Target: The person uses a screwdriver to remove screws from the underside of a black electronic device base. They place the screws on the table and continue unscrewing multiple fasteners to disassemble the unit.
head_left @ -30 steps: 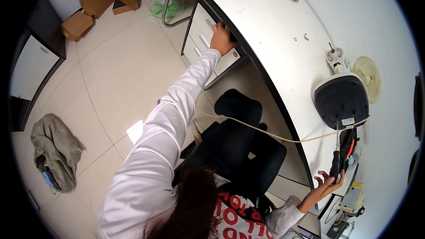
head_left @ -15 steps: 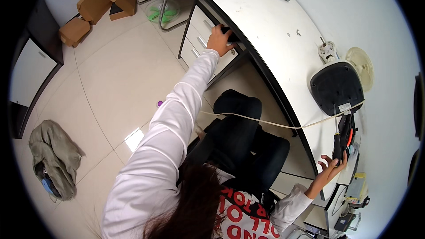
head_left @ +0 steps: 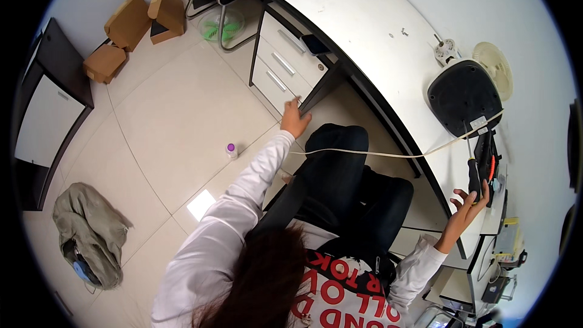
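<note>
Nearby, at four o'clock, the right hand [head_left: 470,208] curls its fingers about the handle end of a screwdriver [head_left: 473,176], whose tip appears set against the underside of a fan base [head_left: 464,98] between two and three. The base lies tipped on the desk [head_left: 370,36], seemingly to keep that face within reach. Toward three, a pale cord [head_left: 388,155] spans desk edge and lap, a likely snag. Just above centre, the left hand [head_left: 295,121] holds nothing, fingers spread, with open air toward nine o'clock; the desk's dark edge limits movement toward two. Farther, at twelve, a phone [head_left: 314,45] rests atop drawers [head_left: 284,64], tucked beside that edge.
</note>
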A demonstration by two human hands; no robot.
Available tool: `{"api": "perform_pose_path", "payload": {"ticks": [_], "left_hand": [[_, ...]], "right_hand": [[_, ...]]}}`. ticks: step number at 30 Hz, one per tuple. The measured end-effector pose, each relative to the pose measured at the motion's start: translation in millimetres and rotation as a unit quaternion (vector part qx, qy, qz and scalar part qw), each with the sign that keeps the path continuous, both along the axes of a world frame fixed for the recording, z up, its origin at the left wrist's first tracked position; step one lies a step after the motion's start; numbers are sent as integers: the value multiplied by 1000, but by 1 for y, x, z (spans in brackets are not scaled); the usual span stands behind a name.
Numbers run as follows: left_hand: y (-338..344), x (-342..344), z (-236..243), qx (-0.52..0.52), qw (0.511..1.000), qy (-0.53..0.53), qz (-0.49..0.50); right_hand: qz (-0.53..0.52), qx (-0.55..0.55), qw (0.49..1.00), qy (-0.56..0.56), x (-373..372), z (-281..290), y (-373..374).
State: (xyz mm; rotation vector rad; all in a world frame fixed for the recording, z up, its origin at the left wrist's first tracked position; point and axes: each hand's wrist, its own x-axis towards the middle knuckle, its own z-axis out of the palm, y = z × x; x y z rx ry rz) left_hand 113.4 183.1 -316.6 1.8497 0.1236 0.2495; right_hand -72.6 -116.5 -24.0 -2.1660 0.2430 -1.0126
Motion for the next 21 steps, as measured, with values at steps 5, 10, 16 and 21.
{"api": "perform_pose_path", "payload": {"ticks": [5, 10, 16, 21], "left_hand": [[-12, -21, 63, -23, 988, -90, -124], [-27, -43, 167, -27, 955, -210, -206], [-70, -57, 218, 103, 856, -413, -294], [-95, -51, 241, 77, 832, -484, -260]], "right_hand": [[4, -10, 1000, -18, -1, -1, -5], [-7, -43, 999, -6, 1, -3, 5], [-6, -26, 999, 44, -4, -1, 8], [-4, 8, 999, 48, -6, -3, 1]]}}
